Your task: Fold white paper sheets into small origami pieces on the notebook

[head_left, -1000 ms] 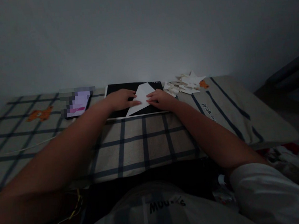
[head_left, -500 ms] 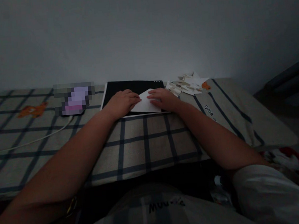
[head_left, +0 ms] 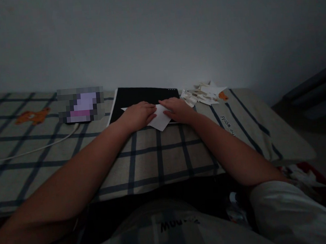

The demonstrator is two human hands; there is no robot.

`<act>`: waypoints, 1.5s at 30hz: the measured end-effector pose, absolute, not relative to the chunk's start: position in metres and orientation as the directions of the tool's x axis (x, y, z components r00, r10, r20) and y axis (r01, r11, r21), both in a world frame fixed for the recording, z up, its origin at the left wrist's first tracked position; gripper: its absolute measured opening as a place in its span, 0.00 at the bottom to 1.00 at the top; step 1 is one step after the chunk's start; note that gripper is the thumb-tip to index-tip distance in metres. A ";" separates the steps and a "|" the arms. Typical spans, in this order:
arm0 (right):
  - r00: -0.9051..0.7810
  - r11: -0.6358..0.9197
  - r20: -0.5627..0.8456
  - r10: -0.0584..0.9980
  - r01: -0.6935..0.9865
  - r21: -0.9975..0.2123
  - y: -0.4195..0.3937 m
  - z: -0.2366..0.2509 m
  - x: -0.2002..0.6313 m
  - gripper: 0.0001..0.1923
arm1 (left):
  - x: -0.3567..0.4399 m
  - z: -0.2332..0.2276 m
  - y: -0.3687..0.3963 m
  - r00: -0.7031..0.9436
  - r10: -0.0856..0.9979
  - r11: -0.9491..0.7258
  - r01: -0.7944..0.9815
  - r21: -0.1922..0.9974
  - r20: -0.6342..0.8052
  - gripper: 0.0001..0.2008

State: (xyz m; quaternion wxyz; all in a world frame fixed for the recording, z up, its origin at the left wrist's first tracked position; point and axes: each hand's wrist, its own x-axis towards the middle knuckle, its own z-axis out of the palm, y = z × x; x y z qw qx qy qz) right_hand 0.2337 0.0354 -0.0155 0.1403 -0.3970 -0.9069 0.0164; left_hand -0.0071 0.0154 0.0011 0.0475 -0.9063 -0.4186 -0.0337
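Note:
A white sheet of folded paper (head_left: 160, 120) lies on a black board (head_left: 138, 95) at the far side of a checked cloth surface (head_left: 154, 156). My left hand (head_left: 137, 114) rests flat on the paper's left part, fingers pressing down. On the paper's right part lies my right hand (head_left: 177, 109), fingers also flat on it. The paper's lower point hangs over the board's near edge. Both hands hide much of the sheet.
A pile of torn paper scraps (head_left: 204, 93) sits right of the board. A phone with a lit screen (head_left: 81, 106) lies to the left, a white cable (head_left: 35, 150) running from it. A grey wall stands behind.
The paper has been folded down and turned: its point faced away a second ago and now points toward me. Both hands slid a little nearer along with it.

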 end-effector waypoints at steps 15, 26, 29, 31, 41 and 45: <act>-0.586 0.599 0.187 0.788 0.801 -0.012 0.038 -0.005 0.243 0.25 | -0.006 0.002 0.014 0.619 0.781 -0.616 0.785 -0.064 0.084 0.26; -0.511 0.520 0.230 0.828 0.854 0.025 0.036 0.001 0.248 0.22 | -0.009 0.009 0.009 0.637 0.769 -0.638 0.770 -0.010 0.046 0.26; -0.627 0.654 0.241 0.741 0.755 -0.047 0.036 0.000 0.247 0.20 | -0.011 0.008 0.011 0.647 0.761 -0.648 0.761 0.010 0.056 0.27; -0.702 0.740 0.245 0.669 0.660 -0.129 0.035 -0.002 0.247 0.19 | -0.014 0.006 0.013 0.652 0.754 -0.655 0.755 0.027 0.073 0.26; -0.780 0.786 0.161 0.604 0.551 -0.281 0.023 -0.005 0.249 0.36 | -0.028 -0.003 0.025 0.694 0.705 -0.708 0.684 0.174 0.142 0.26; -0.774 0.795 0.205 0.599 0.544 -0.269 0.024 -0.006 0.250 0.26 | -0.031 0.001 0.025 0.700 0.685 -0.727 0.644 0.237 0.199 0.28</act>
